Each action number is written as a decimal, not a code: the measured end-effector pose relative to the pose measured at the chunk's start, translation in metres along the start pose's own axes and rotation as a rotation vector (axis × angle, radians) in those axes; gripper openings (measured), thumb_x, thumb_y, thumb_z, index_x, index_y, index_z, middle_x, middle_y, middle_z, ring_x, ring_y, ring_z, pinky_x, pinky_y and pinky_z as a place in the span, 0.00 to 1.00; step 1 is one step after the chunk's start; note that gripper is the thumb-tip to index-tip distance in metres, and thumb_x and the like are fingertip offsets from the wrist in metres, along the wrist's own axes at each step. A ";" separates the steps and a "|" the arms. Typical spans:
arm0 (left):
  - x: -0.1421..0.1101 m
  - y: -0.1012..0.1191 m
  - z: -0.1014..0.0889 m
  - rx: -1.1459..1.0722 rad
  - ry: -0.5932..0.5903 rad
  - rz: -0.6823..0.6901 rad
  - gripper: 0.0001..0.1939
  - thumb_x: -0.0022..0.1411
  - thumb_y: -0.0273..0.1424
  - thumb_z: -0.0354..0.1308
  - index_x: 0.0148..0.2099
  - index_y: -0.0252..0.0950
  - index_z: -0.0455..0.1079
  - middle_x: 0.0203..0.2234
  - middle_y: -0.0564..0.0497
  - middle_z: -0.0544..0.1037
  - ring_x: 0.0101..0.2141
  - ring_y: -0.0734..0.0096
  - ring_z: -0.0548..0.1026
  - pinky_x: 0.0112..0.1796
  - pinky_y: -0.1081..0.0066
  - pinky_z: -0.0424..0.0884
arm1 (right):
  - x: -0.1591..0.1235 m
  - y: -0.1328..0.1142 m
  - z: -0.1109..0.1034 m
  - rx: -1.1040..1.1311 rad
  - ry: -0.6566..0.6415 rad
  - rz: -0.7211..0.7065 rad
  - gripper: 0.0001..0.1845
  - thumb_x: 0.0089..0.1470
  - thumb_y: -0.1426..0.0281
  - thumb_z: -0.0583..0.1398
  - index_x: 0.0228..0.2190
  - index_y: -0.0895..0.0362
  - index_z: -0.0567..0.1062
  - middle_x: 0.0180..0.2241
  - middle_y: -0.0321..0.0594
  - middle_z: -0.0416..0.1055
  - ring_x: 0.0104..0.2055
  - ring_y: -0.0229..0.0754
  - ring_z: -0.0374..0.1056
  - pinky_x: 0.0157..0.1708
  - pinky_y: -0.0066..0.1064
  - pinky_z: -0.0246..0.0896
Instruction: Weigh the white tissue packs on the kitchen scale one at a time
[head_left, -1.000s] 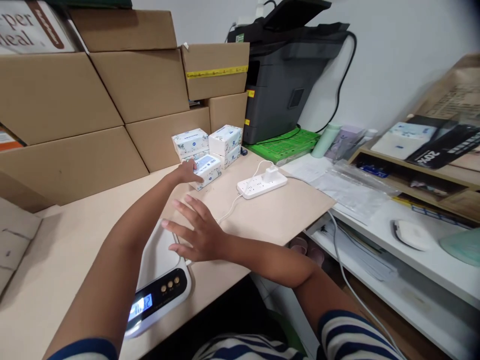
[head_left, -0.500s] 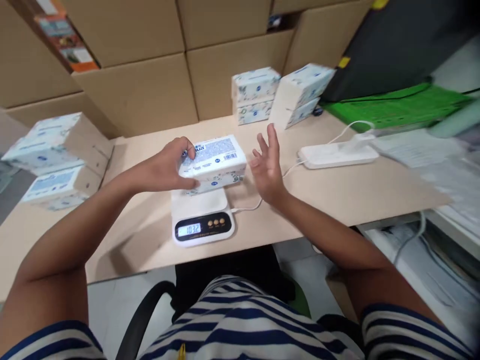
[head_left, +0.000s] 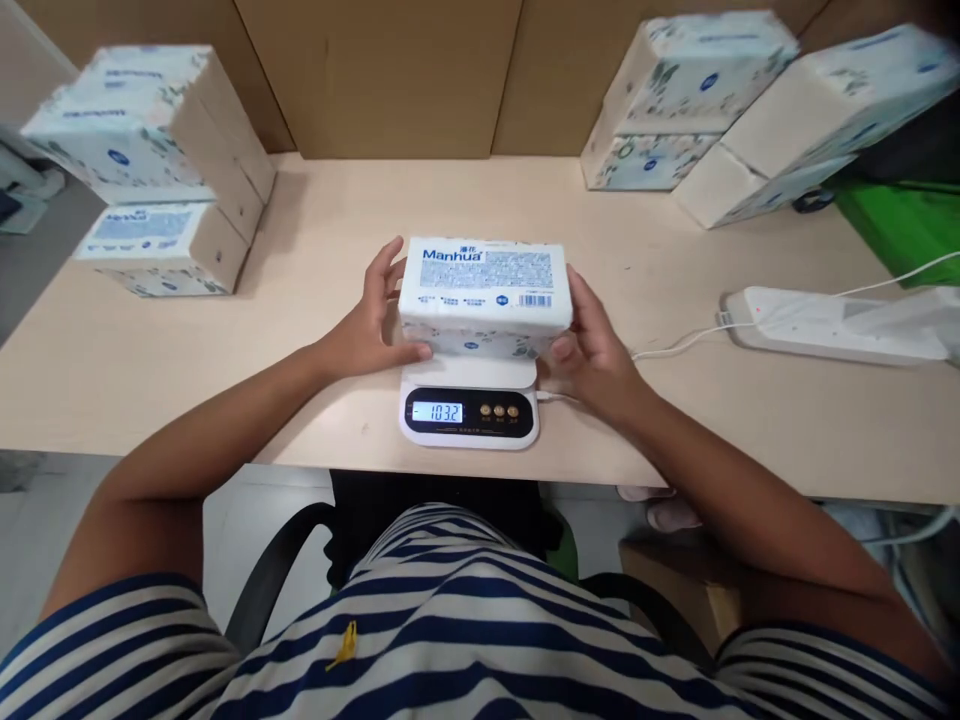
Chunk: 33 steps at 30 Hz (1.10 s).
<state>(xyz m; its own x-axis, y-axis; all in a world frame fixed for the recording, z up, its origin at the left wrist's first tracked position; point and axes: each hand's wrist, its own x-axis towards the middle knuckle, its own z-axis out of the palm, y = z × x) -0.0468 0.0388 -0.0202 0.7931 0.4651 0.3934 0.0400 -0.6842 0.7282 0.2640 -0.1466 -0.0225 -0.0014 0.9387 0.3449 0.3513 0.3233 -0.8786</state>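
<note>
A: Held what, and where?

B: Held a tissue packet (head_left: 487,285) over the plate of the scale (head_left: 469,440), with "Manhua" and a barcode on the upward face. Could not tell whether touching the plate or just above.

A: Gripped with one hand or both?

B: Gripped with both. Wrapped the left hand (head_left: 367,335) around the left end, with the thumb at the lower front edge. Clasped the right end with the right hand (head_left: 600,350), with the thumb by the lower front corner.

A: Read anything on the display (head_left: 438,413)?

B: Read "-103.2", lit, beside three gold buttons (head_left: 499,411).

A: Saw what else on the surface (head_left: 390,200)?

B: Saw a pile of packets (head_left: 150,150) well to the left and two stacks (head_left: 697,90) at the far right. Noticed a white power strip (head_left: 795,325) nearer on the right, and a white cable (head_left: 675,348) between strip and scale. Glimpsed cardboard boxes (head_left: 382,80) behind and a striped shirt (head_left: 465,640) below the near edge.
</note>
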 end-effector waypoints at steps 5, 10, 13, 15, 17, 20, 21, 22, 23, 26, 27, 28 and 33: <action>0.006 0.014 0.003 -0.042 -0.018 -0.131 0.75 0.44 0.72 0.73 0.81 0.63 0.32 0.76 0.44 0.59 0.80 0.37 0.54 0.74 0.34 0.61 | 0.005 0.015 -0.003 -0.056 0.048 -0.238 0.56 0.67 0.39 0.62 0.80 0.36 0.36 0.74 0.46 0.65 0.71 0.54 0.71 0.69 0.61 0.72; 0.010 0.018 0.004 -0.068 -0.062 -0.108 0.76 0.44 0.69 0.76 0.81 0.61 0.32 0.74 0.42 0.62 0.80 0.38 0.51 0.76 0.36 0.58 | 0.006 0.009 -0.005 -0.156 0.141 -0.234 0.57 0.66 0.37 0.59 0.80 0.38 0.34 0.65 0.47 0.74 0.61 0.53 0.79 0.61 0.56 0.79; 0.011 0.018 0.006 -0.078 -0.052 -0.119 0.78 0.44 0.69 0.76 0.81 0.60 0.30 0.72 0.42 0.65 0.81 0.38 0.51 0.76 0.36 0.58 | 0.006 0.001 -0.004 -0.165 0.161 -0.276 0.53 0.66 0.38 0.60 0.79 0.33 0.42 0.63 0.46 0.76 0.59 0.51 0.79 0.60 0.50 0.79; 0.011 0.017 0.007 -0.085 -0.042 -0.130 0.79 0.43 0.70 0.76 0.81 0.60 0.29 0.71 0.42 0.66 0.81 0.37 0.51 0.76 0.36 0.58 | 0.007 -0.001 -0.004 -0.144 0.150 -0.370 0.49 0.67 0.40 0.61 0.78 0.30 0.46 0.62 0.44 0.77 0.57 0.49 0.80 0.59 0.46 0.78; 0.011 0.018 0.007 -0.088 -0.038 -0.149 0.80 0.42 0.70 0.76 0.81 0.61 0.28 0.71 0.42 0.66 0.80 0.37 0.51 0.75 0.36 0.59 | 0.008 0.002 -0.005 -0.141 0.150 -0.420 0.47 0.68 0.43 0.61 0.78 0.30 0.47 0.60 0.43 0.78 0.54 0.47 0.80 0.57 0.45 0.78; 0.011 0.018 0.008 -0.091 -0.032 -0.171 0.81 0.40 0.71 0.76 0.81 0.61 0.29 0.71 0.43 0.66 0.80 0.37 0.51 0.75 0.37 0.60 | 0.008 0.007 -0.007 -0.198 0.200 -0.372 0.47 0.68 0.40 0.60 0.78 0.35 0.49 0.56 0.46 0.78 0.49 0.47 0.79 0.54 0.47 0.78; 0.012 0.018 0.008 -0.094 -0.028 -0.172 0.81 0.40 0.71 0.76 0.81 0.60 0.29 0.70 0.42 0.66 0.80 0.36 0.52 0.75 0.37 0.60 | 0.008 0.008 -0.008 -0.219 0.214 -0.354 0.49 0.66 0.38 0.60 0.78 0.36 0.50 0.55 0.47 0.78 0.48 0.47 0.79 0.53 0.47 0.78; 0.012 0.018 0.008 -0.098 -0.024 -0.170 0.81 0.39 0.71 0.76 0.81 0.60 0.29 0.70 0.42 0.67 0.80 0.36 0.52 0.75 0.37 0.60 | 0.007 0.009 -0.008 -0.230 0.220 -0.345 0.49 0.65 0.36 0.60 0.78 0.37 0.50 0.54 0.47 0.78 0.48 0.48 0.79 0.53 0.48 0.77; 0.012 0.019 0.008 -0.102 -0.022 -0.167 0.81 0.39 0.71 0.76 0.81 0.60 0.30 0.69 0.42 0.67 0.80 0.36 0.52 0.75 0.37 0.60 | 0.007 0.010 -0.008 -0.229 0.216 -0.349 0.49 0.65 0.36 0.59 0.78 0.36 0.50 0.54 0.46 0.78 0.49 0.48 0.79 0.53 0.48 0.77; 0.013 0.019 0.008 -0.108 -0.025 -0.153 0.81 0.40 0.71 0.76 0.81 0.60 0.30 0.68 0.42 0.68 0.80 0.36 0.53 0.75 0.37 0.61 | 0.007 0.010 -0.009 -0.195 0.187 -0.399 0.47 0.66 0.37 0.59 0.77 0.32 0.51 0.55 0.44 0.79 0.50 0.48 0.79 0.53 0.49 0.77; 0.013 0.019 0.008 -0.109 -0.028 -0.150 0.80 0.40 0.70 0.76 0.81 0.60 0.30 0.68 0.42 0.68 0.80 0.36 0.54 0.75 0.38 0.61 | 0.007 0.010 -0.009 -0.193 0.190 -0.392 0.48 0.65 0.36 0.59 0.77 0.32 0.51 0.55 0.45 0.79 0.50 0.49 0.79 0.53 0.50 0.77; 0.013 0.019 0.008 -0.110 -0.029 -0.147 0.80 0.41 0.70 0.77 0.81 0.59 0.30 0.68 0.42 0.68 0.79 0.37 0.54 0.75 0.38 0.61 | 0.007 0.010 -0.009 -0.199 0.203 -0.366 0.49 0.64 0.35 0.59 0.77 0.33 0.51 0.55 0.46 0.79 0.50 0.49 0.79 0.52 0.50 0.77; 0.014 0.018 0.008 -0.108 -0.020 -0.132 0.81 0.40 0.69 0.77 0.82 0.57 0.32 0.68 0.40 0.68 0.79 0.35 0.55 0.74 0.38 0.61 | 0.008 0.002 -0.009 -0.180 0.170 -0.385 0.44 0.68 0.40 0.59 0.77 0.31 0.52 0.58 0.45 0.79 0.53 0.49 0.80 0.54 0.49 0.77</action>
<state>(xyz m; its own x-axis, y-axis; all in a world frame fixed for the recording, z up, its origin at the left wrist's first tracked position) -0.0303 0.0282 -0.0063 0.7974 0.5348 0.2796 0.0799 -0.5528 0.8295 0.2732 -0.1392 -0.0187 -0.0151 0.7165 0.6974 0.5122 0.6046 -0.6100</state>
